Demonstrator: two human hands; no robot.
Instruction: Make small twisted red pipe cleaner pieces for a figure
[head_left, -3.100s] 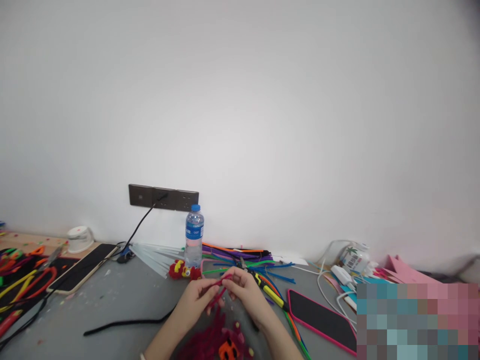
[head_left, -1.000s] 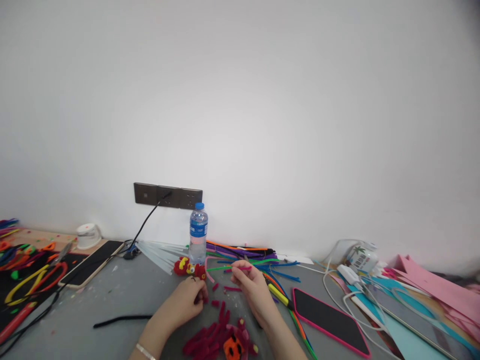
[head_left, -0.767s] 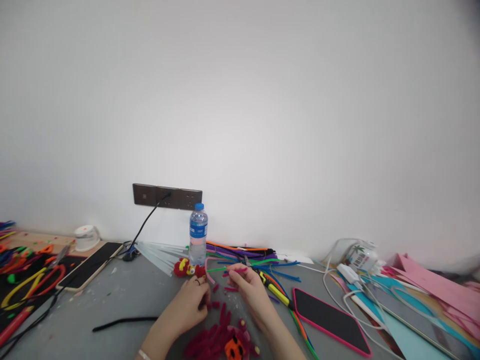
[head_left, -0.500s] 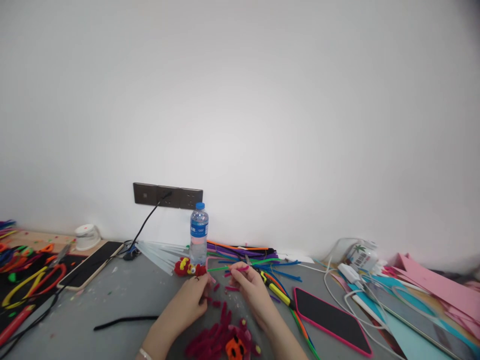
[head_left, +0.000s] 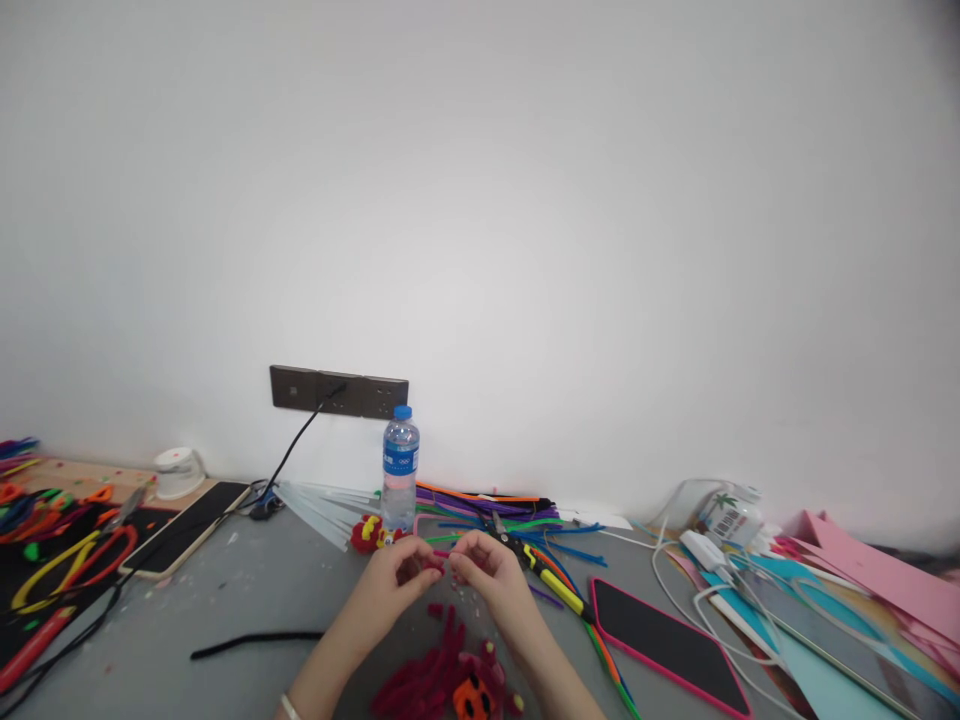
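My left hand (head_left: 391, 588) and my right hand (head_left: 489, 578) meet over the grey table (head_left: 225, 590), fingertips pinched together on a short dark red pipe cleaner piece (head_left: 439, 560). Both hands are closed on it. Below them lies a heap of dark red pipe cleaner pieces (head_left: 420, 680) with an orange and black figure (head_left: 471, 700) in it. A few loose red pieces (head_left: 435, 609) lie between my wrists.
A water bottle (head_left: 400, 468) stands behind the hands, beside a small red and yellow figure (head_left: 373, 533). Coloured pipe cleaners (head_left: 495, 510) and yellow-handled pliers (head_left: 544, 575) lie to the right. A pink-cased phone (head_left: 656, 655), cables (head_left: 675, 580), another phone (head_left: 184, 525) and a black pipe cleaner (head_left: 255, 640) surround them.
My hands have come together: the left one rose from the loose pieces on the table to meet the right, and both now pinch one short red piece.
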